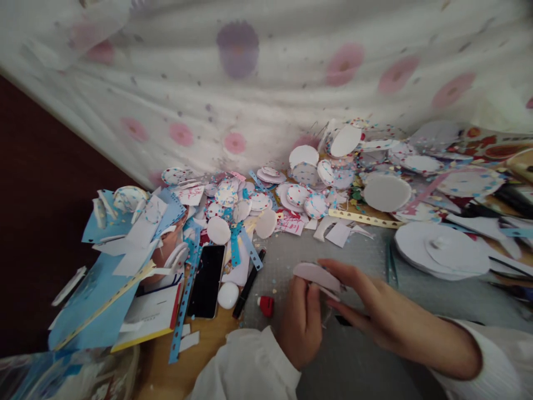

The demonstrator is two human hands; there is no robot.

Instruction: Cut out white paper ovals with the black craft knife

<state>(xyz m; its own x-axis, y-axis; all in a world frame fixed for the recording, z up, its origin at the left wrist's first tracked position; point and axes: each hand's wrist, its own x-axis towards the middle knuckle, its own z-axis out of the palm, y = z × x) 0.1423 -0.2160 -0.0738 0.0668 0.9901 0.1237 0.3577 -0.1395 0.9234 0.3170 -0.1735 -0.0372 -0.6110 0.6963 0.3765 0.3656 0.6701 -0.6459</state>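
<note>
My left hand [300,321] is closed on a white paper disc piece [315,275], with its fingers and thumb at the lower edge. My right hand [370,297] comes in from the right and grips the same piece, its index finger along the top and its thumb beneath. The piece is tilted, and its layers stand slightly apart at the right. My fingers hide part of it. Close to my left hand lies a small red cap-like object [265,305] on the grey cutting mat [287,253].
Several white and speckled paper discs [266,223] are heaped along the floral curtain [250,100]. On the left lie a phone [207,281], a black pen [249,284], a white round lid-like object [228,295] and blue paper [100,294]. Large stacked discs [441,250] lie right.
</note>
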